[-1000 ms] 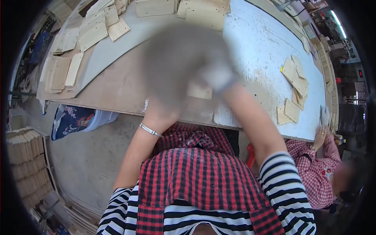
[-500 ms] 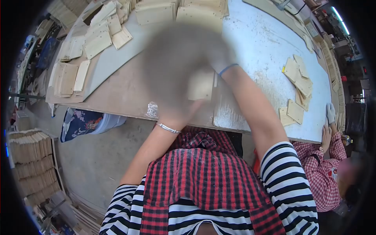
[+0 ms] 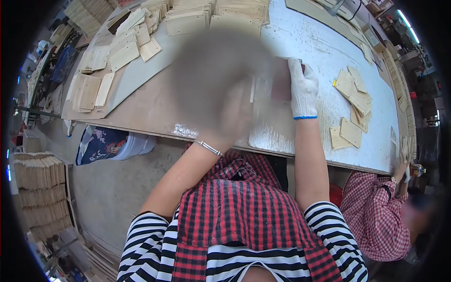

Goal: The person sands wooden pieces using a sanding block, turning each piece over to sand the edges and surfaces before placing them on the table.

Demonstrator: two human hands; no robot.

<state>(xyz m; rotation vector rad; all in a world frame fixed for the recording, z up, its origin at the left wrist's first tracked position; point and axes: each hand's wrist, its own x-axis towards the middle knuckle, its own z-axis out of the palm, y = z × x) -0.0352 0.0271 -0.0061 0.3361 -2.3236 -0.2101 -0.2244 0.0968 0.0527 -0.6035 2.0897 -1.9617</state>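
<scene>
My right hand (image 3: 304, 89), in a white knit glove with a blue cuff, grips the right edge of a dark reddish-brown block (image 3: 282, 80) over the pale blue-white tabletop. My left hand (image 3: 235, 115) is bare and reaches to the table's middle. A grey blur covers its fingers and whatever they touch. A narrow pale strip (image 3: 252, 89) shows between my two hands. Crumpled clear plastic (image 3: 185, 130) lies beside my left wrist, near the front edge.
Stacked thin wooden boards (image 3: 188, 23) line the far side. More boards lie at the left (image 3: 87, 93) and right (image 3: 350, 134). At the right edge, a co-worker in a checked shirt (image 3: 373, 214) has hands by the table. A patterned cloth (image 3: 101, 146) hangs below the front edge.
My right hand has moved right, out of the blur, and the dark block now shows in it. My left hand has shifted right. The pale board near it no longer shows.
</scene>
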